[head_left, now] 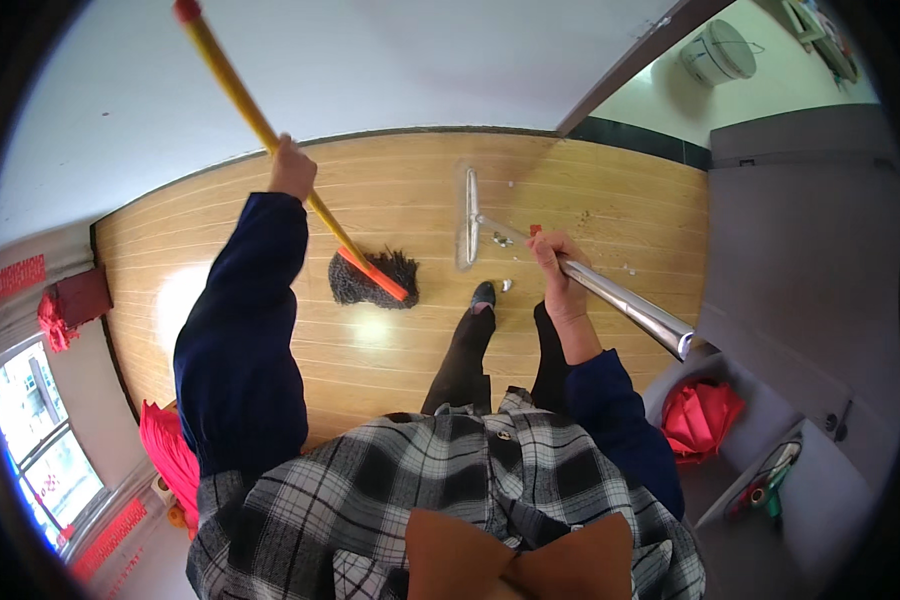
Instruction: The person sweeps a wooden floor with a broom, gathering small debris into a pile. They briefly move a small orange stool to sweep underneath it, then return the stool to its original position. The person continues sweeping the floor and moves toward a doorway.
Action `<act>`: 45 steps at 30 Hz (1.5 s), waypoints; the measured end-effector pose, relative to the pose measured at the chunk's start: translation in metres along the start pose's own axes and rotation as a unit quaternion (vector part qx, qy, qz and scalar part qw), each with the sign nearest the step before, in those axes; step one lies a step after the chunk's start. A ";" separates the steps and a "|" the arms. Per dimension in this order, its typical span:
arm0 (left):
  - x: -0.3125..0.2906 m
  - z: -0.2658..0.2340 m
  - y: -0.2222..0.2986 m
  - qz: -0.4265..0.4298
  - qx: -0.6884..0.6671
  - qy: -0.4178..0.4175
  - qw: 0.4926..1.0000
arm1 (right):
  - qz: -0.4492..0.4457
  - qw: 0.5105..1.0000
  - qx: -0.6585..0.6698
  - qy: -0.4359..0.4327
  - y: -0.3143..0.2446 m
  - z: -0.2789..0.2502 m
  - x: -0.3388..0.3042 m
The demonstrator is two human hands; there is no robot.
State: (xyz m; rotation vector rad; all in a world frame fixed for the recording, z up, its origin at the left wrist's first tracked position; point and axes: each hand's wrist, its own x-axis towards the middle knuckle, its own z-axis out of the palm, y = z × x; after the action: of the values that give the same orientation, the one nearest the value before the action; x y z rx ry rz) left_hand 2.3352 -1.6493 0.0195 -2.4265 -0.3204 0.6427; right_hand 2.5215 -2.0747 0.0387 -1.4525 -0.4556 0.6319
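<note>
Floorboards point(370, 365), two hands point(292, 170) point(562, 275), two long-handled tools point(328, 220) point(620, 298)

A white bucket point(720, 55) is seen at upper right, a window point(58, 455) at lower left; red fabric point(703, 418) is held in a grey compartment point(770, 385).

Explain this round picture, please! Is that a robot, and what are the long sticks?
No robot: it's a person, and a wide camera worn on their head looks down, so straight edges bend. The bare left hand grips a yellow pole. At its lower end is a dark, shaggy mop head with an orange bar. The bare right hand grips a shiny metal pole with a narrow crosspiece at its far end. Small scraps lie on the wooden floor.
</note>
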 end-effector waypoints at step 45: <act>0.104 -0.286 0.517 -0.041 -0.852 0.211 0.478 | -0.025 0.987 -0.122 -0.104 -0.038 -0.235 0.007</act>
State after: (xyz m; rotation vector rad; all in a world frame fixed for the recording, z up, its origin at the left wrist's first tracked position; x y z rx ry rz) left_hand 2.6104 -2.1601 -0.1334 -4.0920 -1.3160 -1.0614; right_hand 2.6815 -2.2504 0.0564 -1.6079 -0.7516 0.7087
